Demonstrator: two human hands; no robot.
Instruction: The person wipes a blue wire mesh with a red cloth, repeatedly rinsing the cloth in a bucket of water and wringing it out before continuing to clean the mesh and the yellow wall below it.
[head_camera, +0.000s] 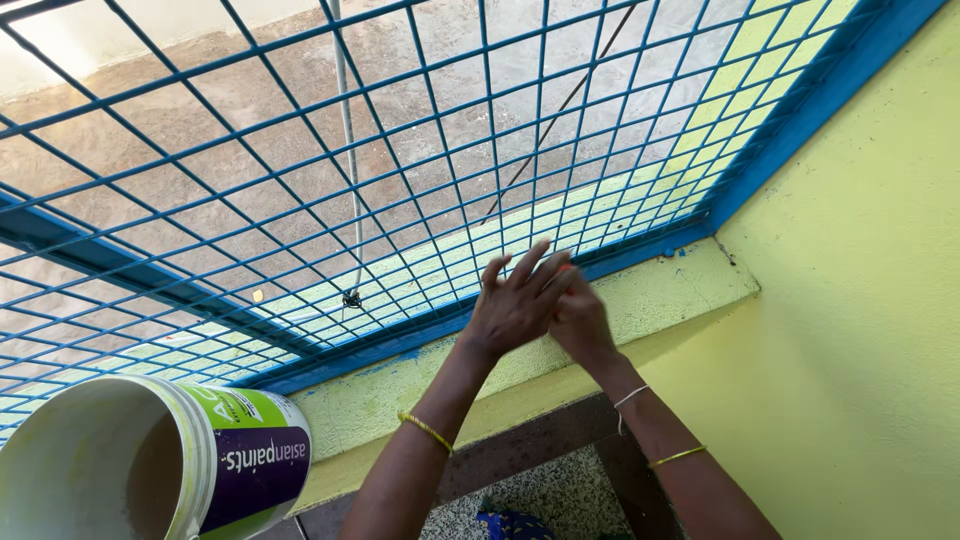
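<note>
My left hand (512, 305) and my right hand (583, 322) are raised together in front of a blue metal grille (600, 215), just above a yellow-green ledge (660, 295). The left hand's fingers are stretched out and apart, and its palm lies against the right hand, partly covering it. A tiny orange-red spot (565, 268) shows at the fingertips; I cannot tell what it is or whether the right hand holds it. Both wrists wear thin gold bangles, and a white thread circles the right wrist.
A white paint bucket (205, 455) with a green and purple label lies tilted at the lower left, its mouth facing me. A yellow-green wall (860, 300) closes the right side. A thin white cable (348, 150) hangs beyond the grille. Speckled floor (560, 495) and blue cloth (510, 525) lie below.
</note>
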